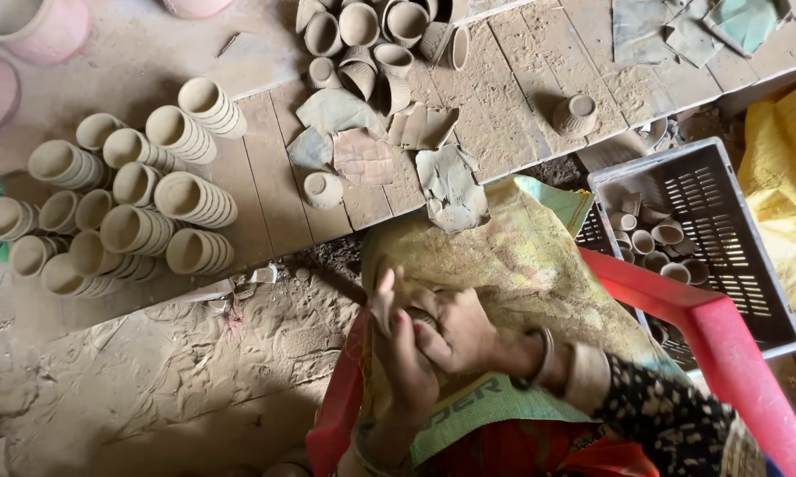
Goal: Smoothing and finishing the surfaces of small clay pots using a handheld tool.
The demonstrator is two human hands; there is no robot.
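Note:
My left hand (404, 358) and my right hand (465, 332) are pressed together over my lap, with a small clay cup (422, 315) held between them. Only the cup's dark rim shows; the fingers hide the rest. My right wrist wears bangles and a dark patterned sleeve. Under my hands lies a worn woven sack (513, 265), spread across my knees. A single clay cup (323, 189) stands on the wooden planks (265, 190) just beyond the sack.
Several stacks of nested clay cups (142, 199) lie on their sides at the left. Loose cups (371, 40) and clay scraps (451, 185) lie at the top centre. A grey slotted crate (724, 230) with cups stands at the right, beside a red chair arm (716, 336). The floor is sandy.

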